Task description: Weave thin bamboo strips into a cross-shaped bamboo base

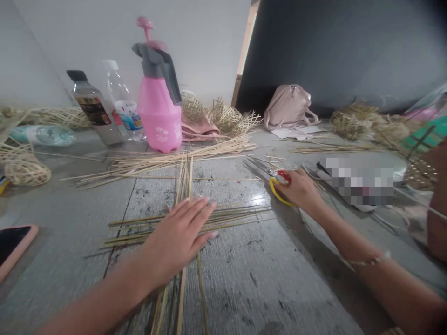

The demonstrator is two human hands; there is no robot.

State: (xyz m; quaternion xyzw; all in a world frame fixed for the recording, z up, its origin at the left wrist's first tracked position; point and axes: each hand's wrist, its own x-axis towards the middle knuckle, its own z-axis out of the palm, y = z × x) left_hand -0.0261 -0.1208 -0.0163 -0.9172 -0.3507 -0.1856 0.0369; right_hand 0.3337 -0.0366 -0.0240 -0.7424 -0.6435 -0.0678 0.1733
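Observation:
My left hand lies flat with its fingers stretched out over crossed bamboo strips, covering the place where they cross. One set of strips runs sideways, and the other runs from my side to beyond my fingers. Over to the right, my right hand is closed on the handles of a pair of scissors, red and yellow, whose blades point left and away from me. Behind the crossed strips lies a loose bundle of paler bamboo strips.
A pink spray bottle and two plastic bottles stand at the back left. Woven bamboo pieces lie left and along the back. A phone is at the left edge. A beige bag and a partly blurred-out pouch are on the right.

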